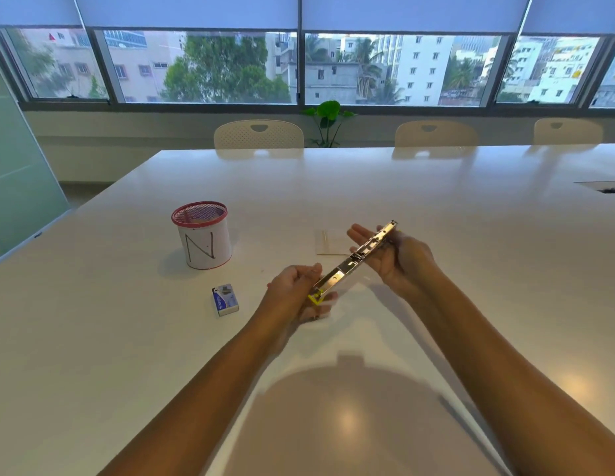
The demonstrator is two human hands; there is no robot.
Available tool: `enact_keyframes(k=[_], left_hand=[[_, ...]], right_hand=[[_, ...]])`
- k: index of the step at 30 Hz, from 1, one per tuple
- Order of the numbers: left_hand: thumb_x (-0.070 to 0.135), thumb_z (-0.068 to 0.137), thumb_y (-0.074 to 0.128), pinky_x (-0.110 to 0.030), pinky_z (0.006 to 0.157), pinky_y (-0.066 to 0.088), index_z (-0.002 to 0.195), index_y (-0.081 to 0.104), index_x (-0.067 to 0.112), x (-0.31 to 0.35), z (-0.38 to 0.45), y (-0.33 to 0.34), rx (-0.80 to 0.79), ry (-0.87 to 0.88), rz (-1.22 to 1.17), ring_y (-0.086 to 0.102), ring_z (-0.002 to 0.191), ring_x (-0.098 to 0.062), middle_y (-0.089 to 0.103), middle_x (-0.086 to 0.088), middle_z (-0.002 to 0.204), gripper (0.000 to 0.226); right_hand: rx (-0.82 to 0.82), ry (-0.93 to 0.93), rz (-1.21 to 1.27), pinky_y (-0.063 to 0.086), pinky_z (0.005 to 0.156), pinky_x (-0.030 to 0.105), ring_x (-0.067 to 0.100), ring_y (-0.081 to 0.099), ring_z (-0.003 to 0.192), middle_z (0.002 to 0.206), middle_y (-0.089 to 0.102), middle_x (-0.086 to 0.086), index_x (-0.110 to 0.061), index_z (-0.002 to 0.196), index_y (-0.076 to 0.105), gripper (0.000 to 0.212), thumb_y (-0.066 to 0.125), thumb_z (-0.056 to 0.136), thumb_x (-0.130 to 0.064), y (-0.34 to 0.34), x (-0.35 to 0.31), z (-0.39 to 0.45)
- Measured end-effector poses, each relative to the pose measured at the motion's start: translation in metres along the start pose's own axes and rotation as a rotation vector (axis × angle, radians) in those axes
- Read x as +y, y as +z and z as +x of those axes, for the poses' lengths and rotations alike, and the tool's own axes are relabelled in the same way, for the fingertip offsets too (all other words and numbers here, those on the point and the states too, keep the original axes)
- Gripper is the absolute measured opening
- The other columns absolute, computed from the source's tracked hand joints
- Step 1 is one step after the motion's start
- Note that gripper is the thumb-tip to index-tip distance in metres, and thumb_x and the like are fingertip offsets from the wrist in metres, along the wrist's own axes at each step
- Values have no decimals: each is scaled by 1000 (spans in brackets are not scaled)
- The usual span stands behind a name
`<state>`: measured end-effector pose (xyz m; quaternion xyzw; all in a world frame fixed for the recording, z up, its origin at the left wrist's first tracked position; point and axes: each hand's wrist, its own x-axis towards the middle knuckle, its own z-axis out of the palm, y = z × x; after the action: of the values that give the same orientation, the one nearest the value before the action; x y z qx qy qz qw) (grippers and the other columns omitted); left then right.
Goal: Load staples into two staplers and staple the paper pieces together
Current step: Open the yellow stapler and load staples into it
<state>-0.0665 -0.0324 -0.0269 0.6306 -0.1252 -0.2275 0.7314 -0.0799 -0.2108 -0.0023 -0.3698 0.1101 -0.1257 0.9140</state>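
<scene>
Across both hands' fingers (359, 232) lies the opened stapler (355, 257), held above the table (436, 201)

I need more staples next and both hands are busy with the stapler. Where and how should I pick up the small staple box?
Grip the staple box across its two long side faces, coming down from above. It lies flat on the table, apart from the cup, so both sides look free.

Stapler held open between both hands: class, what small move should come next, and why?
Probably the left hand should let go and reach for the staple box on the table beside it. The stapler is swung open with its metal channel facing up, the right hand supports its far end, and the box looks closed.
</scene>
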Motion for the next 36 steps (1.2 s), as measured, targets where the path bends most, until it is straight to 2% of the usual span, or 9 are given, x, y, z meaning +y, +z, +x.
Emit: enact_keyframes(k=[3, 5, 7, 11, 14, 19, 28, 33, 36], left_hand=[[42, 90, 38, -31, 58, 56, 101, 58, 4, 4, -6, 0, -221, -142, -127, 65, 58, -20, 69, -14, 78, 44], [43, 90, 35, -18, 39, 42, 91, 59, 5, 6, -9, 2, -296, -211, -227, 50, 37, -12, 59, -12, 61, 45], [41, 89, 40, -14, 33, 29, 83, 58, 5, 3, -8, 4, -282, -224, -257, 37, 32, -8, 48, -10, 58, 40], [22, 97, 33, -13, 32, 26, 99, 53, 7, -4, -3, 4, -184, -86, -239, 34, 33, -7, 49, -4, 54, 25], [20, 97, 34, -17, 37, 30, 100, 52, 12, -4, -1, 4, -109, 7, -157, 38, 35, -8, 52, -4, 57, 20], [24, 94, 43, -21, 45, 37, 94, 47, 14, -10, 4, 7, 31, 60, 95, 46, 47, -11, 54, -6, 64, 12], [19, 95, 38, -17, 36, 38, 100, 41, 12, -11, 8, 7, 8, 130, 349, 45, 30, -5, 55, -5, 65, 9], [20, 96, 36, -13, 36, 37, 100, 43, 17, -8, 9, 3, 21, 138, 424, 41, 28, -4, 55, -3, 63, 9], [17, 96, 35, -18, 37, 37, 98, 44, 16, -11, 11, 3, 9, 110, 362, 41, 29, -4, 55, -5, 62, 9]], right_hand=[[-73, 81, -37, 60, 60, 35, 27, 72, 72, 79, 72, 19, -7, 95, 46, 26, 25, 101, -21, 10, 10, -5], [-121, 109, -154, 60, 64, 35, 26, 72, 77, 89, 72, 16, -8, 103, 50, 34, 28, 100, -32, 11, 17, -9], [-117, 83, -390, 59, 71, 37, 27, 70, 86, 104, 68, 13, -12, 111, 51, 47, 26, 96, -48, 10, 24, -10], [143, -351, -1182, 55, 77, 40, 22, 64, 93, 126, 57, 5, -19, 131, 32, 55, 33, 90, -56, 3, 30, -6], [145, -624, -1452, 47, 69, 27, 10, 58, 81, 122, 58, -1, -25, 134, 32, 49, 45, 91, -45, 1, 31, -8], [53, -705, -1557, 49, 67, 24, 5, 57, 76, 120, 57, -3, -32, 136, 34, 50, 48, 90, -45, 5, 37, -12], [51, -693, -1565, 49, 67, 22, 4, 55, 74, 116, 61, -5, -32, 127, 47, 39, 48, 90, -45, 5, 36, -11], [-1, -599, -1424, 45, 67, 20, 5, 53, 71, 98, 63, -5, -23, 110, 59, 27, 57, 87, -38, 8, 40, -10], [-14, -555, -1332, 36, 56, 5, 4, 48, 64, 80, 56, -7, -19, 96, 62, 16, 64, 84, -30, 8, 38, -9]])
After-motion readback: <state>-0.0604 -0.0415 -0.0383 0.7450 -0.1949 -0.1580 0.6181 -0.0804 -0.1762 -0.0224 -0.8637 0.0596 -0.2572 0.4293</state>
